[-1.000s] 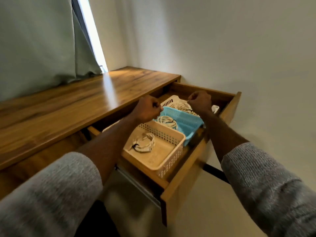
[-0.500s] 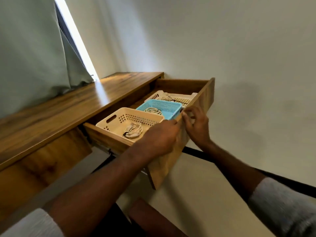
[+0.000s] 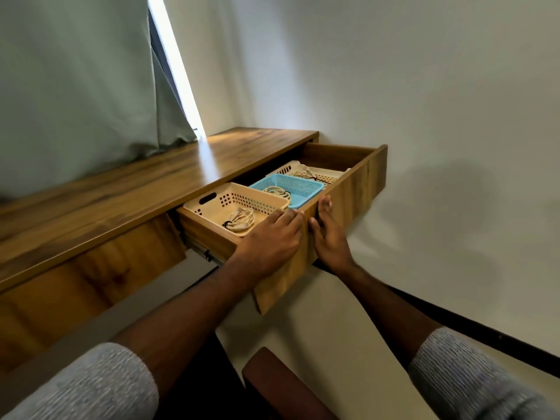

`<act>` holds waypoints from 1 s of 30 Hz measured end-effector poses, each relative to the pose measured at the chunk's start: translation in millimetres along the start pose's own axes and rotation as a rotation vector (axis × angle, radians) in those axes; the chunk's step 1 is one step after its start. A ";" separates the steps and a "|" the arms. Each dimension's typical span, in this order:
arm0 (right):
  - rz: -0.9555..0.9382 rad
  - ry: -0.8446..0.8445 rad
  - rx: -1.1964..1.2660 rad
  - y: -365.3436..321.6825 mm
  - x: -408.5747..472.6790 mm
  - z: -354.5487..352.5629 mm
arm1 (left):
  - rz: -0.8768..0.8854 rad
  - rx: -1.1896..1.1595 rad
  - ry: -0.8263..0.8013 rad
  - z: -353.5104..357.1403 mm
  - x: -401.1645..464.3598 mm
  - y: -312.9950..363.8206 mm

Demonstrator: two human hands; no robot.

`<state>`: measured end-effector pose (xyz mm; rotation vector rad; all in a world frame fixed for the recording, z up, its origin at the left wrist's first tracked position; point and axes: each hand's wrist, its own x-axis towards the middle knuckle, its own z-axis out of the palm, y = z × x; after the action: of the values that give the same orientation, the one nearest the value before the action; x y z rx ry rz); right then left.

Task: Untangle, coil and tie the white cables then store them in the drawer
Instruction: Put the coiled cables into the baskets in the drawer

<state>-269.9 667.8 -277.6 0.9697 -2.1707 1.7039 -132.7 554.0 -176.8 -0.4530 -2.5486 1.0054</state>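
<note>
The wooden drawer [image 3: 357, 189] stands open under the desk top. Inside, a cream basket [image 3: 242, 201] holds a coiled white cable [image 3: 241, 219] tied with a dark tie. A blue basket [image 3: 303, 189] behind it holds another coiled cable [image 3: 277, 191]. A third cream basket [image 3: 325, 176] at the far end holds a further coil [image 3: 303, 171]. My left hand [image 3: 269, 241] lies flat over the top edge of the drawer front, fingers reaching the cream basket's rim. My right hand [image 3: 328, 234] presses flat against the outer face of the drawer front.
The wooden desk top [image 3: 151, 189] runs to the left under a grey curtain [image 3: 75, 86]. A pale wall lies to the right. A dark brown chair edge [image 3: 281, 386] shows below, between my arms.
Both hands came out of the baskets inside the drawer and now rest on the drawer front. The view has pulled back from the drawer.
</note>
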 end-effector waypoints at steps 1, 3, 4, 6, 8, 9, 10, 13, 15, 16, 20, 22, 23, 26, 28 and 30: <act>0.004 -0.015 -0.023 -1.2 5.1 8.6 | 0.000 0.029 -0.014 5.8 -3.5 -6.4; 0.014 -0.044 -0.041 -7.2 15.9 27.1 | -0.023 0.068 -0.051 18.4 -13.2 -20.0; 0.019 -0.062 -0.048 -9.3 20.2 35.4 | -0.047 0.081 -0.062 25.0 -18.7 -26.0; 0.023 -0.112 -0.053 -13.4 29.5 53.0 | -0.090 0.113 -0.087 39.9 -33.5 -38.6; 0.029 -0.162 -0.075 -16.9 38.9 71.4 | -0.101 0.141 -0.108 57.2 -50.7 -50.0; 0.031 -0.181 -0.093 -18.4 42.3 79.8 | -0.105 0.151 -0.119 65.6 -59.7 -54.0; 0.026 -0.200 -0.108 -20.5 45.9 90.3 | -0.118 0.164 -0.140 73.4 -69.9 -58.5; -0.015 -0.281 -0.155 -27.8 51.2 123.6 | -0.187 0.184 -0.222 93.8 -98.9 -69.4; -0.034 -0.344 -0.173 -33.4 53.2 146.4 | -0.238 0.195 -0.284 100.1 -115.5 -78.0; -0.039 -0.366 -0.176 -36.3 54.3 157.1 | -0.256 0.213 -0.307 102.8 -122.7 -82.4; -0.052 -0.452 -0.213 -54.3 62.2 193.0 | -0.329 0.213 -0.429 112.4 -140.9 -102.9; -0.048 -0.511 -0.234 -63.2 67.6 207.0 | -0.373 0.214 -0.510 114.9 -142.5 -112.8; -0.050 -0.542 -0.251 -67.0 70.3 212.9 | -0.389 0.224 -0.548 115.5 -142.6 -117.0; -0.054 -0.632 -0.314 -74.0 78.0 226.8 | -0.412 0.227 -0.634 115.2 -140.2 -126.7; -0.054 -0.666 -0.342 -75.9 81.4 235.2 | -0.432 0.226 -0.667 116.0 -137.8 -130.6; -0.035 -0.688 -0.352 -78.2 85.3 240.4 | -0.454 0.219 -0.684 118.0 -135.5 -134.4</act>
<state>-233.4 405.7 -243.7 1.6363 -2.6954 0.9856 -86.8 334.9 -191.9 0.6114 -2.8355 1.3963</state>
